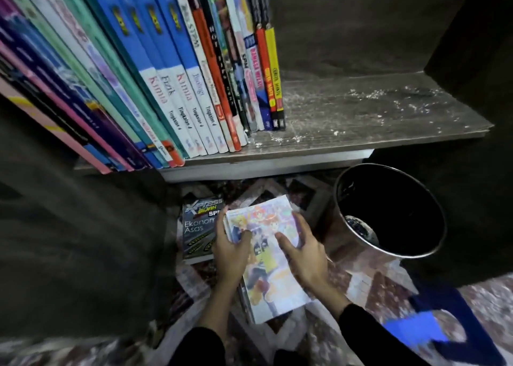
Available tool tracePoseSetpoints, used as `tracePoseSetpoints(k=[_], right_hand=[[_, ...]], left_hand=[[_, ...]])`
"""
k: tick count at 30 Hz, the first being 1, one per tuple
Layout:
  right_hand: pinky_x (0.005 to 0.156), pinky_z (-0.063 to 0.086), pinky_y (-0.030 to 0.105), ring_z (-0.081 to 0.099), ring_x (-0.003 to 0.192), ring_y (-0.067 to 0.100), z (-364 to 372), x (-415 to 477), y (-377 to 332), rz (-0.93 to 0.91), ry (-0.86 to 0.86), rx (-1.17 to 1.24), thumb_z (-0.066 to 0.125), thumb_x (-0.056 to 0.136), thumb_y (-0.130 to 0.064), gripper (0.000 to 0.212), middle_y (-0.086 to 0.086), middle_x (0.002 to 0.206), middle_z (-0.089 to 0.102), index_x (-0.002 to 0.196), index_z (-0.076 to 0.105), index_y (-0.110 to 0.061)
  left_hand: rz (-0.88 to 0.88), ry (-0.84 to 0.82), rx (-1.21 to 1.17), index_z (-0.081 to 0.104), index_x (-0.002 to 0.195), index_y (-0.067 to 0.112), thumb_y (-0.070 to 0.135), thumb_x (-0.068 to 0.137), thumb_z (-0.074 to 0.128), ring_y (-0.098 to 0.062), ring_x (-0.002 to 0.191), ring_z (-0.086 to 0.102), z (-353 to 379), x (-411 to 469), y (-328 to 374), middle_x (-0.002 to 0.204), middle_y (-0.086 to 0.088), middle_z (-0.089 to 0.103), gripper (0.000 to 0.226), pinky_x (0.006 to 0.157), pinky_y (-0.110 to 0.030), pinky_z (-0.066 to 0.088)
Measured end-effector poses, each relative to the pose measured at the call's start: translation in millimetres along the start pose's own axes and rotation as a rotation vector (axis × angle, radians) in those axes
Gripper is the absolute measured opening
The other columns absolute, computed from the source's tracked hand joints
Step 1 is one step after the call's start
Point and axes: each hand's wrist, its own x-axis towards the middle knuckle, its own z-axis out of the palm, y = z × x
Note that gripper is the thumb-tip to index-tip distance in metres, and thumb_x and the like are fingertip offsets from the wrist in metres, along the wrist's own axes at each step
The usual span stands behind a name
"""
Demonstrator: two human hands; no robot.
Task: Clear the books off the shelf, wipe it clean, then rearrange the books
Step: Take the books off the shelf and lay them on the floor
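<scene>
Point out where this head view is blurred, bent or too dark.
Head view: wide-angle bend fans the shelved books; motion blur smears the blue object at lower right; the bin is near black inside; the comic stack in the left hand and right hand looks soft.

A row of books (166, 74) stands spines out on the shelf (374, 116), from 9 to 12 o'clock. The shelf's bare, dusty board runs toward 2 o'clock. At 6 o'clock is a stack of comics (266, 260) with a cartoon cover. At the stack's 9 o'clock, a grey Ekonomi Asas book (197, 235) lies flat on the floor.
</scene>
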Motion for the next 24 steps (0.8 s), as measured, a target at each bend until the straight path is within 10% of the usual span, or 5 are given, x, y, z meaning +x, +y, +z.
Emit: tracePoseSetpoints(k=[7, 10, 15, 20, 24], right_hand=[[0.076, 0.048, 0.033, 0.065, 0.088, 0.026, 76, 42, 5, 0.115, -0.121, 0.063, 0.059, 0.089, -0.049, 0.063, 0.008, 0.092, 0.070, 0.145, 0.036, -0.030], [0.064, 0.043, 0.033, 0.062, 0.080, 0.028, 103, 60, 1, 0.164, -0.150, 0.104, 0.058, 0.090, -0.047, 0.062, 0.005, 0.080, 0.063, 0.145, 0.034, -0.032], [0.068, 0.047, 0.035, 0.057, 0.078, 0.024, 152, 85, -8, 0.222, -0.186, 0.230, 0.054, 0.095, -0.029, 0.056, 0.013, 0.118, 0.064, 0.145, 0.031, -0.031], [0.045, 0.032, 0.023, 0.043, 0.052, 0.015, 175, 97, -14, 0.233, -0.297, 0.176, 0.041, 0.096, -0.008, 0.067, 0.005, 0.070, 0.052, 0.152, 0.010, -0.027], [0.045, 0.034, 0.021, 0.044, 0.055, 0.018, 188, 104, -18, 0.216, -0.374, 0.176, 0.039, 0.093, 0.000, 0.075, 0.008, 0.077, 0.058, 0.153, 0.003, -0.030]], left_hand=[[-0.197, -0.036, 0.214, 0.031, 0.144, 0.033, 0.023, 0.089, 0.062, -0.034, 0.104, 0.061, -14, 75, -55, 0.133, -0.012, 0.055, 0.064, 0.085, -0.042, 0.053], [-0.208, -0.103, 0.342, 0.024, 0.150, 0.023, 0.020, 0.094, 0.056, -0.031, 0.113, 0.056, -18, 108, -66, 0.142, -0.011, 0.046, 0.065, 0.077, -0.028, 0.045], [-0.169, -0.136, 0.480, 0.022, 0.151, 0.021, 0.010, 0.095, 0.051, -0.031, 0.118, 0.052, -33, 158, -85, 0.142, -0.013, 0.045, 0.064, 0.080, -0.026, 0.045], [-0.185, -0.171, 0.508, 0.029, 0.148, 0.020, 0.006, 0.092, 0.056, -0.029, 0.120, 0.052, -46, 194, -96, 0.138, -0.010, 0.050, 0.064, 0.094, -0.036, 0.047], [-0.175, -0.140, 0.562, 0.037, 0.144, 0.019, 0.006, 0.089, 0.058, -0.028, 0.119, 0.053, -50, 208, -106, 0.135, -0.010, 0.053, 0.060, 0.093, -0.030, 0.042]])
